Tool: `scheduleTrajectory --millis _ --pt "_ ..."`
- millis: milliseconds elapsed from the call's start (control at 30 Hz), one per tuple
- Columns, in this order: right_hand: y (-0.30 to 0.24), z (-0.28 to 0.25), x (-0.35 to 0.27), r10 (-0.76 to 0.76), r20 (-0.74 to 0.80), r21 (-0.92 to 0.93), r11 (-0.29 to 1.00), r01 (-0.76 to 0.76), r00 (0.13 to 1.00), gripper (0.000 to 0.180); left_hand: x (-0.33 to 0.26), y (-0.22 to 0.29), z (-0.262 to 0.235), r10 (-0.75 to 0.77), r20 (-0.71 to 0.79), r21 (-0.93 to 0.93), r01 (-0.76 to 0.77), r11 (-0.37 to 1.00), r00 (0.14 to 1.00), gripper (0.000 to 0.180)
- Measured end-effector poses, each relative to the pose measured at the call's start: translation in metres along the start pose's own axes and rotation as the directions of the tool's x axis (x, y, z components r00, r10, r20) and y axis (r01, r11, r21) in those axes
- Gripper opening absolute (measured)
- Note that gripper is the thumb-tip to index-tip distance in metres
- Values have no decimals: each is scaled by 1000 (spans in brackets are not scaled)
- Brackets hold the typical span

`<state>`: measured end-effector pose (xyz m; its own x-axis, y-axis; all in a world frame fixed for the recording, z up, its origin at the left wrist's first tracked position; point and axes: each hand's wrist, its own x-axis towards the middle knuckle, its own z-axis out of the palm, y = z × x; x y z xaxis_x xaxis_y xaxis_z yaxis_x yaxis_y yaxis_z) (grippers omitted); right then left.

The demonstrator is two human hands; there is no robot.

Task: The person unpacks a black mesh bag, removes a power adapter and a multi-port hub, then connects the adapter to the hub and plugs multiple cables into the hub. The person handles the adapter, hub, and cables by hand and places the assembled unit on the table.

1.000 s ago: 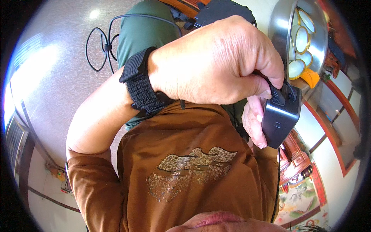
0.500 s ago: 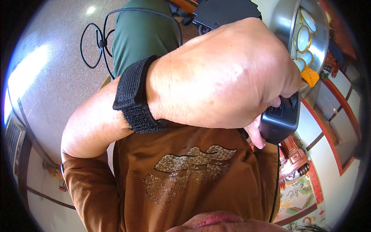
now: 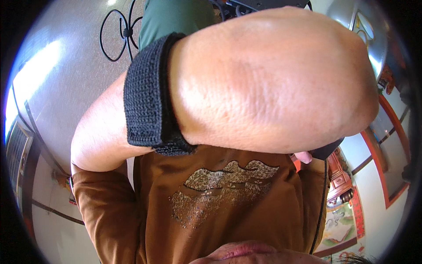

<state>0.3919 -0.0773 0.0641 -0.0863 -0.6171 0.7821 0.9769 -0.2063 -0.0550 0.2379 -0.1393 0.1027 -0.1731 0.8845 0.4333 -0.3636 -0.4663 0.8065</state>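
Observation:
My left hand [image 3: 285, 83] fills the upper middle of the view, its back turned up and very near the camera. Its fingers are hidden behind the hand, so their pose cannot be told. A black woven band [image 3: 149, 97] wraps that wrist. Below the hand, a corner of a black box-shaped device [image 3: 329, 149] shows. A fingertip of my right hand [image 3: 303, 157] lies against the device's edge; the rest of that hand is covered by the left one.
A shiny metal bowl [image 3: 379, 44] with gold-rimmed pieces stands at upper right. A looped black cable [image 3: 127, 32] lies on the left over the speckled floor [image 3: 81, 48]. Dark equipment [image 3: 259, 4] sits at the top edge, beside my green-trousered leg [image 3: 171, 20].
My left hand has come closer to the camera and shifted right, covering most of the black device. The bowl and cable sit higher in view.

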Motion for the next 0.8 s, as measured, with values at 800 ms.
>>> scheduleTrajectory --millis 800 --pt "-19 -3 6 -122 4 -254 960 119 993 92 31 34 -29 -177 203 60 168 984 963 28"
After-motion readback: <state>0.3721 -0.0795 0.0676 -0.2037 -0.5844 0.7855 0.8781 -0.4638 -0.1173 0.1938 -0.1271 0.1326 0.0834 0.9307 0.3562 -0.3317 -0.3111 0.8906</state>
